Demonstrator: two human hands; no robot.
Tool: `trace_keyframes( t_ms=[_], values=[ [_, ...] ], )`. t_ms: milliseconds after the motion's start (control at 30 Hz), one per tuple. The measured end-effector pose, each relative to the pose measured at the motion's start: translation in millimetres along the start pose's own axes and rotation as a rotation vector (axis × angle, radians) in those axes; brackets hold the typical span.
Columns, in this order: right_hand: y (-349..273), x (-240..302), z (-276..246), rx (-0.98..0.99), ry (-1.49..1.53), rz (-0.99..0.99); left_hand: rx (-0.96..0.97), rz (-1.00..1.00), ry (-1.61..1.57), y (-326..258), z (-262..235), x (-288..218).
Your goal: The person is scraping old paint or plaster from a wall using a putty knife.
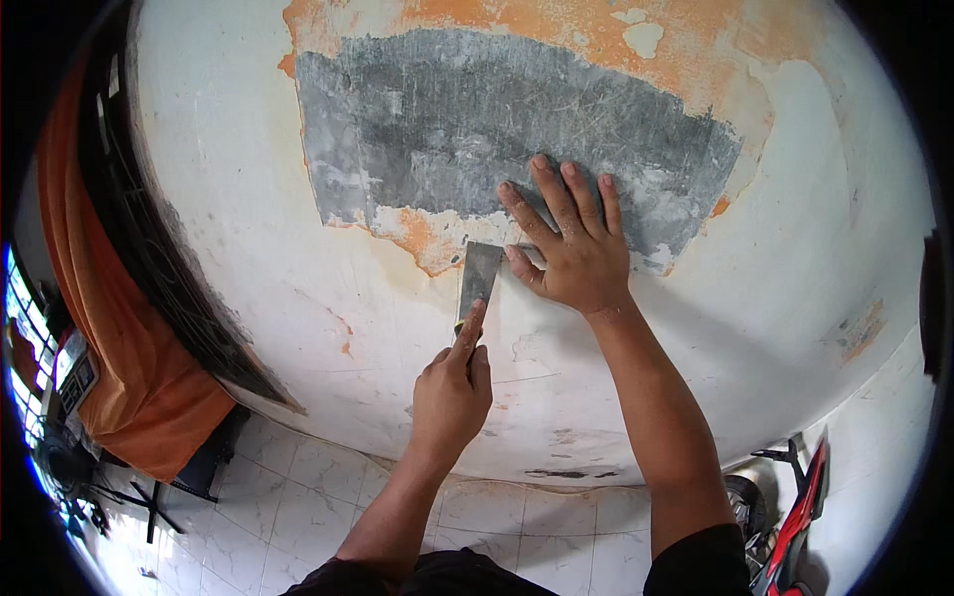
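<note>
My left hand (454, 389) is closed round the handle of a putty knife (482, 266), its index finger stretched along the blade. The blade's straight end points up and meets the wall (397, 328) at the lower edge of a bared grey patch (447, 109). Orange old paint and peeling white paint border that patch. To the right of the blade, my right hand (576, 238) lies flat with spread fingers, its fingertips on the grey patch. Pale dust marks its fingers. Most of the knife's handle is hidden by my left hand.
At the left, an orange cloth (149, 377) hangs beside a dark metal grille (149, 219). A black fan (65, 462) stands below it. White tiles (258, 497) cover the floor. A red and black motorbike (800, 517) is at the lower right.
</note>
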State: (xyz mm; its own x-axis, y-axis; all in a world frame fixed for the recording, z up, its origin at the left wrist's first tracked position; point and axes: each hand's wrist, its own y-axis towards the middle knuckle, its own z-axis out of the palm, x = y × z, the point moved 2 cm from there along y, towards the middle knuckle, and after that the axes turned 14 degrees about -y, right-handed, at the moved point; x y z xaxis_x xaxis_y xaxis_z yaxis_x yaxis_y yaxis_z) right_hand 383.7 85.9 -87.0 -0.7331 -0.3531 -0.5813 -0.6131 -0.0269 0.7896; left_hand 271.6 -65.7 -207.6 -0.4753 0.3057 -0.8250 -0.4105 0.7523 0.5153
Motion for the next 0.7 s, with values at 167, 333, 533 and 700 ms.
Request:
trace_keyframes(
  t_ms=[167,333,533,700],
  values=[
    [0.8,-1.0,-1.5,0.003,-0.008,0.004,-0.002,0.046,0.059,-4.3,-2.8,6.5],
    [0.0,0.0,-0.5,-0.008,-0.023,-0.001,-0.006,0.04,-0.004,10.6,-7.2,-16.5],
    [1.0,1.1,-1.7,0.0,-0.011,0.003,0.074,-0.082,-0.009,12.2,-15.9,-25.6],
    [-0.2,-0.8,-2.7,0.002,-0.016,-0.006,0.068,-0.026,-0.021,18.1,-16.1,-29.1]
  ],
)
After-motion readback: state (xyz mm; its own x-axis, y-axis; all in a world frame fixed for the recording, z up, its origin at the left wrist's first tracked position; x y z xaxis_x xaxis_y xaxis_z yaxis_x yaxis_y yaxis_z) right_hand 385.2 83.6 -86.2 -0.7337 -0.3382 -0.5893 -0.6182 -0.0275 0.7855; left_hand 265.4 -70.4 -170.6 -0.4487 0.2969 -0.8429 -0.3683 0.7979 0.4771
